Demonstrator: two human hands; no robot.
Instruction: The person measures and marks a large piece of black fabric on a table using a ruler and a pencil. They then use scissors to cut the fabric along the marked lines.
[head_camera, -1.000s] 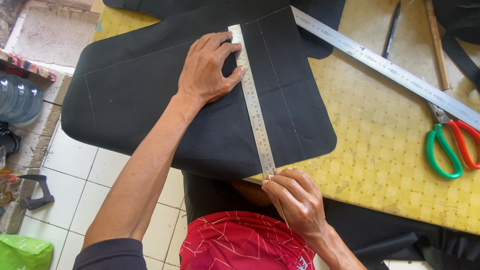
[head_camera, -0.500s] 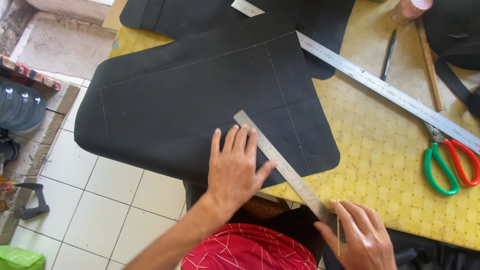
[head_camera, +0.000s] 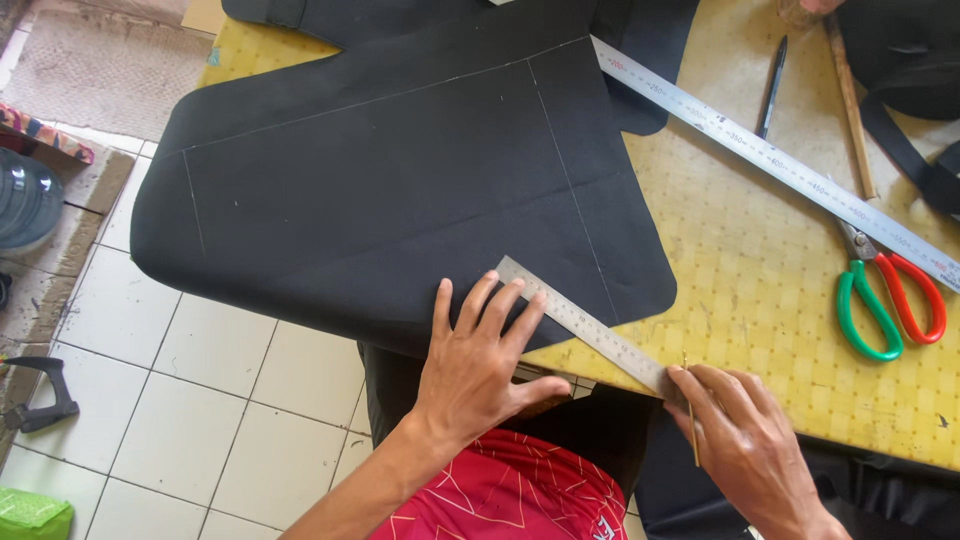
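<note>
Now short steel ruler (head_camera: 585, 325) diagonal, upper-left to lower-right; left hand (head_camera: 480, 370) flat atop; right hand (head_camera: 745, 445) pinching marker (head_camera: 690, 420).

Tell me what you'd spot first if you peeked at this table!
The big black sheet of soft material with thin chalk lines fills the middle and hangs over the yellow checked tabletop. At its near edge, the left hand presses flat on a short steel ruler, while the right hand holds a thin stick at the ruler's end. Scissors with one green and one red handle lie at the right.
</note>
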